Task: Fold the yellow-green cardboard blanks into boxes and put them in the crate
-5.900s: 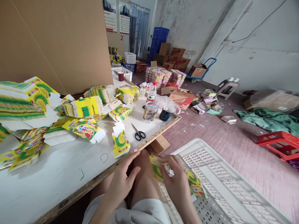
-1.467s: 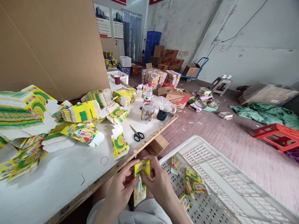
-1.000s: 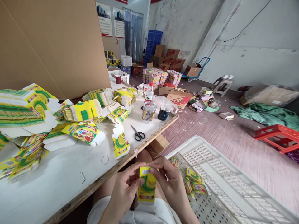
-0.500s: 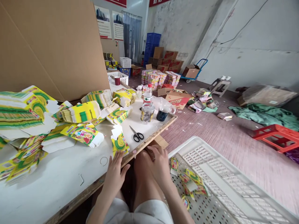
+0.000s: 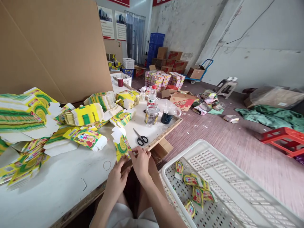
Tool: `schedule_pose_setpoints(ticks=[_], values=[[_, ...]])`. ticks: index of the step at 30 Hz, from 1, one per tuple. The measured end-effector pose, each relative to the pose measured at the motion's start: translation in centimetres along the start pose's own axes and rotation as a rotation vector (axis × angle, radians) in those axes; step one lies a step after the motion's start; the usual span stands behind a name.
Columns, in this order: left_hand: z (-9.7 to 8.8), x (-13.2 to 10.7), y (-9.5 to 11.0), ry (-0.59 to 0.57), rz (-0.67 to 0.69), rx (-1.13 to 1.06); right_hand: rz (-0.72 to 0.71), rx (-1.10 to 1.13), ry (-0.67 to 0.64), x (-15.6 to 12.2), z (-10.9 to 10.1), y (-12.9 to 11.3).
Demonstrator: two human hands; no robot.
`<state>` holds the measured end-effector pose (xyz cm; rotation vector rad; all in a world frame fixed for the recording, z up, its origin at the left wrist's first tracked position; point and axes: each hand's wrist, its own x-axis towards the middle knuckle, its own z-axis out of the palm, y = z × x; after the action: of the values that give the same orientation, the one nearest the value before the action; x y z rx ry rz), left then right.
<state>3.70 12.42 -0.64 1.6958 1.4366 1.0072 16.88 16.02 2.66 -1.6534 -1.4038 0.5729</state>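
A small yellow-green printed carton (image 5: pixel 122 145) lies at the table's front edge, its white flaps pointing away from me. My left hand (image 5: pixel 117 174) is closed on its near end, fingertips on top and thumb low by the edge. My right hand (image 5: pixel 141 163) pinches the carton's near right corner; the exact grip is partly hidden by the fingers. Just beyond are black-handled scissors (image 5: pixel 141 138). A rubber band (image 5: pixel 107 165) and a bent white strip (image 5: pixel 84 184) lie on the table (image 5: pixel 102 196) left of my hands.
Stacks of similar cartons (image 5: pixel 83 114) cover the table's left side. A clear jar (image 5: pixel 152 115), a red-capped bottle (image 5: pixel 152 96) and a dark mug (image 5: pixel 166 117) stand farther back. At my right is a white plastic crate (image 5: pixel 213 171) with several cartons (image 5: pixel 198 194) inside.
My right hand has come up from by my leg to the carton beside my left hand. My left fingers have curled in. More cartons show in the crate, and the view has shifted slightly.
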Motion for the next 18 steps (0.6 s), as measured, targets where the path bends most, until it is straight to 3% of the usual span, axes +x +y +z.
schedule_pose_setpoints(ticks=[2,6,7,10,13,18], values=[[-0.4,-0.2,0.5,0.03,-0.026,-0.063,0.049,0.148,0.003,0.2,0.1,-0.1],[-1.4,-0.4,1.8,0.35,-0.166,-0.473,0.139,0.486,-0.057,-0.6,-0.9,-0.2],[-1.6,-0.4,2.1,0.366,-0.205,-0.618,0.161,0.562,-0.088,-1.1,-1.4,-0.2],[-1.9,-0.4,3.0,0.136,-0.266,-0.98,0.237,0.737,-0.179,-3.0,-2.7,-0.1],[-1.7,-0.6,3.8,-0.087,-0.264,-1.154,0.302,0.843,-0.23,-4.4,-3.8,-0.2],[-1.1,-0.9,4.6,-0.141,-0.246,-1.2,0.337,0.875,-0.261,-5.1,-4.5,-0.2]])
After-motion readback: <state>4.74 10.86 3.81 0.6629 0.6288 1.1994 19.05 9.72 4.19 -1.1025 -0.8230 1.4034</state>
